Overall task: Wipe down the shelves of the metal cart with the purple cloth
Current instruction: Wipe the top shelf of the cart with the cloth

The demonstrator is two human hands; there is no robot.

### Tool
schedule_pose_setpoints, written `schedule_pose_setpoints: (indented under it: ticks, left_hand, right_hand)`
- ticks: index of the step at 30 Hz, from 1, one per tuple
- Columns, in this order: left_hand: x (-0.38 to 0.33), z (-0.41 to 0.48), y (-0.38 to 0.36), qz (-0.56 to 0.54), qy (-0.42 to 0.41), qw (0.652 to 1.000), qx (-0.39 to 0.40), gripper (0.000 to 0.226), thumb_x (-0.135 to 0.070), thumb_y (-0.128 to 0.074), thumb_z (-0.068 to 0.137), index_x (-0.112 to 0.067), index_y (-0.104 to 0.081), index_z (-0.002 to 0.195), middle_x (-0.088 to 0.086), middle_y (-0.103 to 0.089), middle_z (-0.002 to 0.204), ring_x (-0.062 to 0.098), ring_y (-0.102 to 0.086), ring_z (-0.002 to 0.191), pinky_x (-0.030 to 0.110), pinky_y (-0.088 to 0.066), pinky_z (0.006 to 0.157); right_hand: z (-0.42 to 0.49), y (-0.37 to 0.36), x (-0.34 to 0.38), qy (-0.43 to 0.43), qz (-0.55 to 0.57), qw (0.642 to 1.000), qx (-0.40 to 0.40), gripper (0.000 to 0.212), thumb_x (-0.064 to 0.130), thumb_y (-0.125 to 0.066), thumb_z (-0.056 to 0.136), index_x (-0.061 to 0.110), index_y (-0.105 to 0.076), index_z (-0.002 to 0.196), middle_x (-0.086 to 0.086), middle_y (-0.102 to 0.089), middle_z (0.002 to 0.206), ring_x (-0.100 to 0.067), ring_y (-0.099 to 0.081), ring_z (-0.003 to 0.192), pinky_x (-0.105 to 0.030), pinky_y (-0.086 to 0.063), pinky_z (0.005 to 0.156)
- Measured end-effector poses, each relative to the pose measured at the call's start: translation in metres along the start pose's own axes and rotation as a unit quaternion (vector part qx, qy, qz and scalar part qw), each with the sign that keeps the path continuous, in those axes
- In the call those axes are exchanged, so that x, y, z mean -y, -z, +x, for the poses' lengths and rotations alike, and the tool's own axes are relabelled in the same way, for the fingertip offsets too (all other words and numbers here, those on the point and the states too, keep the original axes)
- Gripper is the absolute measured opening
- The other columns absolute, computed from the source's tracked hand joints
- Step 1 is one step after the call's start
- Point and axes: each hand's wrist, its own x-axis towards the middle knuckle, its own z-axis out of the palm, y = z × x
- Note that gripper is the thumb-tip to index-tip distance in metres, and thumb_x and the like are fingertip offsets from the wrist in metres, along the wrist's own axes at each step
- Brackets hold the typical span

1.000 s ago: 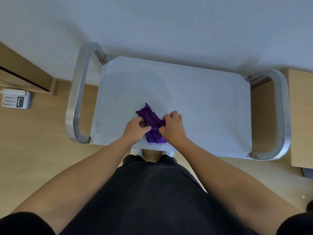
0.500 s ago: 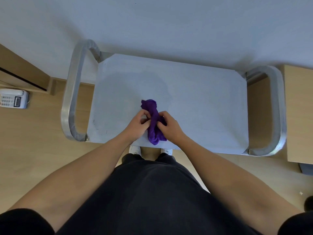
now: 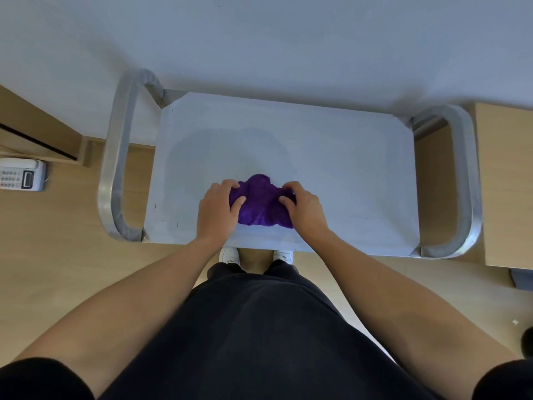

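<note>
The purple cloth (image 3: 261,202) lies bunched on the top shelf of the metal cart (image 3: 331,157), near its front edge. My left hand (image 3: 217,207) grips the cloth's left side, fingers curled over it and thumb pressed into the fabric. My right hand (image 3: 302,207) grips the right side the same way. The cloth is spread between both hands. A duller, damp-looking patch shows on the shelf behind the cloth. Lower shelves are hidden under the top one.
Curved metal handles stand at the cart's left end (image 3: 115,168) and right end (image 3: 461,183). A white wall runs behind the cart. A white telephone (image 3: 21,174) sits on the wooden floor at the left. Wooden furniture (image 3: 507,183) flanks the right.
Both hands have moved apart, pulling the cloth from a narrow bunched strip into a wider spread between them. The camera has shifted slightly.
</note>
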Motion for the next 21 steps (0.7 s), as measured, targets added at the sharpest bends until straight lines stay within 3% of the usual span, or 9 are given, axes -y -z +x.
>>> schedule_pose_setpoints:
  ticks: [2, 7, 11, 14, 17, 21]
  left_hand:
    - [0.004, -0.003, 0.001, 0.034, -0.010, 0.999, 0.006, 0.028, -0.034, -0.058, 0.094, -0.022, -0.052, 0.118, 0.005, -0.056, 0.105, 0.020, -0.056, 0.092, 0.037, -0.053, 0.081]
    - [0.019, -0.012, -0.005, 0.103, 0.054, 0.986, 0.119, 0.033, -0.027, -0.057, 0.095, -0.016, -0.049, 0.125, 0.010, -0.057, 0.114, 0.025, -0.055, 0.104, 0.039, -0.051, 0.087]
    - [0.020, -0.014, -0.012, 0.115, 0.060, 0.985, 0.115, 0.050, -0.042, -0.057, 0.092, -0.014, -0.045, 0.132, 0.012, -0.050, 0.123, 0.028, -0.047, 0.112, 0.040, -0.048, 0.090]
    - [0.019, -0.012, -0.017, 0.152, 0.066, 0.976, 0.142, 0.069, -0.053, -0.061, 0.085, -0.015, -0.038, 0.138, 0.013, -0.039, 0.129, 0.028, -0.041, 0.117, 0.040, -0.046, 0.092]
    - [0.019, -0.011, -0.019, 0.186, 0.026, 0.969, 0.160, 0.075, -0.051, -0.067, 0.081, -0.016, -0.036, 0.140, 0.013, -0.036, 0.135, 0.029, -0.039, 0.121, 0.041, -0.048, 0.091]
    - [0.016, -0.010, -0.021, 0.200, 0.006, 0.965, 0.169, 0.074, -0.044, -0.072, 0.080, -0.024, -0.036, 0.142, 0.009, -0.035, 0.131, 0.028, -0.040, 0.116, 0.039, -0.048, 0.087]
  right_hand:
    - [-0.002, 0.001, -0.008, -0.016, -0.016, 1.000, 0.002, 0.023, 0.027, -0.052, 0.097, 0.022, -0.055, 0.120, -0.004, -0.067, 0.111, -0.023, -0.063, 0.094, -0.035, -0.053, 0.081]
    - [-0.011, -0.008, -0.019, -0.039, -0.157, 0.987, 0.019, 0.035, 0.023, -0.052, 0.095, 0.020, -0.048, 0.130, -0.012, -0.051, 0.127, -0.032, -0.049, 0.113, -0.042, -0.047, 0.094]
    - [-0.015, -0.017, -0.013, 0.035, -0.187, 0.982, -0.012, 0.042, 0.031, -0.057, 0.092, 0.022, -0.050, 0.132, -0.007, -0.042, 0.137, -0.031, -0.039, 0.123, -0.041, -0.043, 0.099]
    - [-0.013, -0.020, -0.013, 0.051, -0.202, 0.977, 0.042, 0.052, 0.040, -0.058, 0.090, 0.021, -0.045, 0.137, -0.005, -0.047, 0.134, -0.029, -0.045, 0.121, -0.042, -0.044, 0.099]
    - [-0.009, -0.018, -0.018, 0.027, -0.221, 0.973, 0.061, 0.061, 0.048, -0.061, 0.086, 0.021, -0.042, 0.137, -0.006, -0.050, 0.132, -0.029, -0.046, 0.120, -0.044, -0.042, 0.100]
    - [-0.004, -0.020, -0.019, 0.051, -0.217, 0.969, 0.101, 0.043, 0.048, -0.061, 0.087, 0.018, -0.058, 0.118, -0.005, -0.054, 0.116, -0.028, -0.047, 0.110, -0.038, -0.042, 0.092]
